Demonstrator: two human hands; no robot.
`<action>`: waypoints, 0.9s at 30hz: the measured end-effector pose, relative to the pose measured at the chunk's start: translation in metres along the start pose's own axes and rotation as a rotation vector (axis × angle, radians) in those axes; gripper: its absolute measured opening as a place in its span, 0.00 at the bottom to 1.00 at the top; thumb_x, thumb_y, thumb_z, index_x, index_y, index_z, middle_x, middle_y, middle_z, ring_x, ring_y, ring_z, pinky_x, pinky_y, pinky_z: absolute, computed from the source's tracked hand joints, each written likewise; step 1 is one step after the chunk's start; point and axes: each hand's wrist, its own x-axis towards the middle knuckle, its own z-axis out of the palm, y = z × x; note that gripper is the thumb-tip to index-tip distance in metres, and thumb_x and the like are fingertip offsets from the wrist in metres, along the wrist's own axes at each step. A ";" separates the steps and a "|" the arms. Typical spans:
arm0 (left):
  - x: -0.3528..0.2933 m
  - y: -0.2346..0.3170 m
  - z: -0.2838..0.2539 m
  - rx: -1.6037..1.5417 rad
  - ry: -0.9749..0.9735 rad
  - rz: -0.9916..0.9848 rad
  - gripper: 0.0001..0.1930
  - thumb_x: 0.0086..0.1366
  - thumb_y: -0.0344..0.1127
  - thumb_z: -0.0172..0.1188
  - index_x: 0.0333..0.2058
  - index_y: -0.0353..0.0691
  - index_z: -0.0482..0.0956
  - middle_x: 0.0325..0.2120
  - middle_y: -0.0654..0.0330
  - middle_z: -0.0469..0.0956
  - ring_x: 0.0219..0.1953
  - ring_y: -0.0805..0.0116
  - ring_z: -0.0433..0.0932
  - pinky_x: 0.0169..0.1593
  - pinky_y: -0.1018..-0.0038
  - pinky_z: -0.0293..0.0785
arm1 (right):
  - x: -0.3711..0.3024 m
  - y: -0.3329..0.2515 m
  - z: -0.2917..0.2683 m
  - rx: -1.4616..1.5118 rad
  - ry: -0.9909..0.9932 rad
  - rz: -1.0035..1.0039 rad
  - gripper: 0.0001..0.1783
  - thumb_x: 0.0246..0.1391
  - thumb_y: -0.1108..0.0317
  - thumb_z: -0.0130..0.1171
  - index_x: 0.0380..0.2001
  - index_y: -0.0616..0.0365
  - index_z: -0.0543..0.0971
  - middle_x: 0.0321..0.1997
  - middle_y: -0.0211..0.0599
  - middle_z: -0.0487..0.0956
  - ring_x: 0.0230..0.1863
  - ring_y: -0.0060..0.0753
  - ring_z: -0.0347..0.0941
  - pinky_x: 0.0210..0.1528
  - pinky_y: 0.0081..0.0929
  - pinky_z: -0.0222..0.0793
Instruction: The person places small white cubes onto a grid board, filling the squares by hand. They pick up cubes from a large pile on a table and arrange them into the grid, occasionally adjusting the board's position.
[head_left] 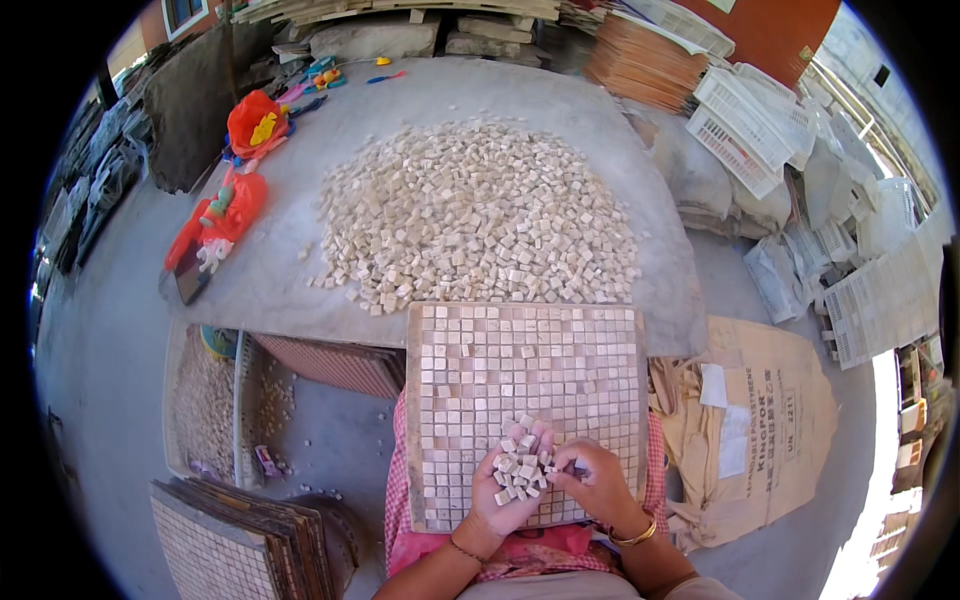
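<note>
From my remote seat I see the left hand at 6 o'clock, palm up, its grip cupped around a loose heap of small stone cubes. They are cream to pale beige with some greyer faces, blocky and matt, a little uneven in size, and they lie tumbled at all angles, several with corners upward. The right hand, just beside it toward 5 o'clock, wears a gold bangle; its grip is narrow, thumb and fingertips drawn in at the heap's edge, and I cannot tell whether a cube is pinched there.

Both hands are over the near part of a square board, which rests on the lap over pink checked cloth. Similar pale pieces stand on it in straight rows, with thin dark lines between them; in its far half some places look browner, and one piece near the middle sits askew.

At 12 o'clock a broad pile of the same cubes spreads over the grey counter. A red bag lies on the counter at 10 o'clock. I have a plastic bin of small pieces at 8 o'clock, stacked boards between 7 and 8, and a brown sack at 4.
</note>
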 end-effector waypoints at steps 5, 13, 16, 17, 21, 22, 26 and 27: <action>-0.001 0.001 0.011 0.013 0.018 0.017 0.15 0.64 0.38 0.49 0.49 0.45 0.74 0.54 0.56 0.70 0.60 0.58 0.64 0.64 0.55 0.56 | 0.001 -0.006 -0.006 0.659 0.079 0.362 0.09 0.53 0.70 0.61 0.32 0.61 0.72 0.32 0.31 0.75 0.30 0.21 0.71 0.29 0.18 0.67; 0.000 0.005 0.017 0.034 0.023 -0.008 0.14 0.63 0.37 0.50 0.46 0.45 0.75 0.54 0.58 0.70 0.58 0.59 0.66 0.63 0.55 0.58 | 0.024 -0.005 -0.009 0.198 -0.029 0.101 0.08 0.51 0.73 0.61 0.36 0.61 0.76 0.33 0.34 0.73 0.29 0.21 0.71 0.30 0.19 0.69; 0.000 0.009 0.015 0.033 0.010 -0.034 0.14 0.63 0.36 0.50 0.46 0.44 0.74 0.54 0.58 0.70 0.58 0.58 0.66 0.62 0.56 0.60 | 0.035 -0.013 -0.006 0.003 -0.040 0.068 0.09 0.48 0.73 0.63 0.34 0.61 0.78 0.31 0.34 0.72 0.27 0.22 0.71 0.29 0.20 0.68; -0.001 0.010 0.016 0.026 0.001 -0.042 0.14 0.63 0.36 0.50 0.46 0.44 0.74 0.54 0.58 0.70 0.58 0.58 0.66 0.61 0.57 0.60 | 0.038 -0.020 -0.005 -0.042 -0.045 0.087 0.09 0.47 0.72 0.64 0.33 0.61 0.78 0.29 0.33 0.72 0.25 0.21 0.70 0.28 0.19 0.67; -0.001 0.011 0.022 0.028 0.043 -0.012 0.15 0.63 0.36 0.50 0.46 0.39 0.74 0.54 0.57 0.70 0.58 0.57 0.66 0.61 0.58 0.61 | 0.041 -0.038 -0.004 -0.241 -0.112 -0.056 0.11 0.45 0.72 0.65 0.34 0.56 0.80 0.24 0.33 0.72 0.20 0.23 0.67 0.24 0.20 0.64; -0.001 0.011 0.025 0.039 0.065 0.004 0.15 0.63 0.36 0.50 0.46 0.38 0.74 0.54 0.56 0.69 0.58 0.57 0.66 0.61 0.59 0.61 | 0.039 -0.041 -0.002 -0.248 -0.130 -0.054 0.11 0.44 0.71 0.66 0.35 0.55 0.80 0.24 0.33 0.73 0.20 0.24 0.67 0.24 0.20 0.64; -0.002 0.009 0.026 0.058 0.076 0.051 0.15 0.63 0.37 0.51 0.46 0.36 0.74 0.53 0.54 0.70 0.58 0.57 0.66 0.62 0.60 0.61 | 0.034 -0.053 0.007 -0.299 -0.161 -0.039 0.14 0.40 0.69 0.69 0.33 0.56 0.81 0.21 0.32 0.70 0.20 0.26 0.65 0.24 0.23 0.62; -0.002 0.009 0.025 0.055 0.062 0.047 0.15 0.63 0.37 0.51 0.46 0.36 0.73 0.53 0.54 0.70 0.58 0.57 0.66 0.62 0.60 0.61 | 0.032 -0.049 0.010 -0.333 -0.152 -0.090 0.14 0.40 0.69 0.69 0.34 0.56 0.81 0.22 0.33 0.70 0.21 0.26 0.66 0.24 0.23 0.62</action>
